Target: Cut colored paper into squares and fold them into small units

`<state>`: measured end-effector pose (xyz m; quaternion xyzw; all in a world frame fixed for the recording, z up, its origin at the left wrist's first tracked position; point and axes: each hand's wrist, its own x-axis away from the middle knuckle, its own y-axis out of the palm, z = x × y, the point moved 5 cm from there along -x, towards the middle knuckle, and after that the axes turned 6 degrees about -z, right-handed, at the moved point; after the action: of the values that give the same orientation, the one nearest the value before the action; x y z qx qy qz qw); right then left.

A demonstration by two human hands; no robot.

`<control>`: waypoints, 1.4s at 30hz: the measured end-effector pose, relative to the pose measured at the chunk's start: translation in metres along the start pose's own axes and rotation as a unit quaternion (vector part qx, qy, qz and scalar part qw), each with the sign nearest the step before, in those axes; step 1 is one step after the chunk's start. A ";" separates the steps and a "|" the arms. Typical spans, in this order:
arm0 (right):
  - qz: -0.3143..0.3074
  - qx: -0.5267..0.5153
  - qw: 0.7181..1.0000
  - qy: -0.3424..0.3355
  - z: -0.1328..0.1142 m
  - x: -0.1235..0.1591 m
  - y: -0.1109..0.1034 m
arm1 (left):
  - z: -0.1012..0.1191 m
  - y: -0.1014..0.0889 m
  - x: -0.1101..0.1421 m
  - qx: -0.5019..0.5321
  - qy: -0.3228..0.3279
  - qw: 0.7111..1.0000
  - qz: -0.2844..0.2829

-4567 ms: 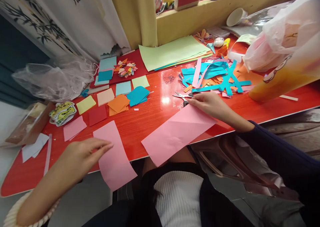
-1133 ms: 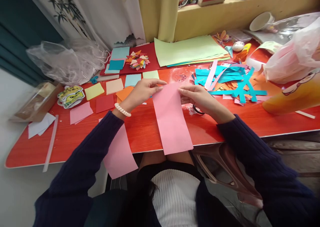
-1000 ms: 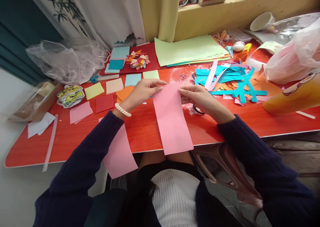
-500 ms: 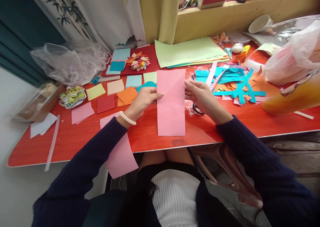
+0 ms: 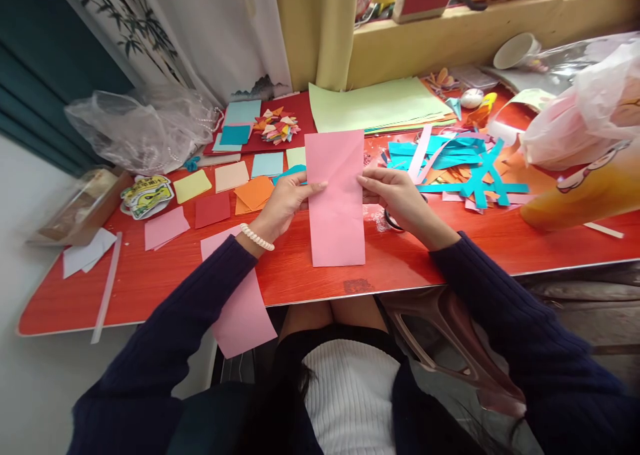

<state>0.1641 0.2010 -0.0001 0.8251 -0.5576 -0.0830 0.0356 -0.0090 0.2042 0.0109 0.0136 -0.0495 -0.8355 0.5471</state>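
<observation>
Between my two hands, a rectangular sheet of pink paper [image 5: 337, 221] is held above the red table [image 5: 395, 261]. My left hand [image 5: 290, 201] pinches its left edge, thumb on the front face. On the opposite edge, my right hand [image 5: 387, 191] grips it between thumb and fingers. Under my right hand the scissors [image 5: 393, 221] are mostly hidden; part of a black handle loop shows. A second pink sheet [image 5: 245, 315] lies below my left forearm and hangs over the table's front edge. Small squares of orange paper [image 5: 253, 193] and red paper [image 5: 213, 210] lie left of my left hand.
Blue paper strips [image 5: 453, 153] are heaped on the right, near a white plastic bag [image 5: 575, 118] and an orange-yellow object [image 5: 575, 195]. Large green sheets [image 5: 375, 105] lie at the back. A folded-paper ring [image 5: 277, 127] and a clear-lidded box [image 5: 83, 205] are on the left.
Both hands came together on the pink sheet, which earlier lay slanted under my right hand. It turned upright, and my grips slid from its top corners down its sides.
</observation>
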 end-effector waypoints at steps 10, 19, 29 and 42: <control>0.011 0.039 0.999 0.025 0.000 0.000 0.000 | 0.009 0.005 0.000 -0.061 0.036 0.997 -0.006; 0.046 0.256 0.964 -0.049 -0.012 0.004 -0.004 | 0.060 -0.014 -0.008 -0.277 0.149 0.948 -0.046; 0.102 0.217 0.969 -0.055 -0.016 0.012 -0.015 | 0.053 -0.017 0.011 -0.281 0.132 0.947 -0.081; 0.050 0.279 0.959 -0.023 -0.045 0.051 -0.008 | 0.038 -0.009 0.013 -0.223 -0.052 0.969 -0.096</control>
<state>0.1977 0.1548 0.0380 0.7712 -0.5997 0.0589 -0.2052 -0.0257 0.1985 0.0487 -0.1470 0.1110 -0.8736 0.4504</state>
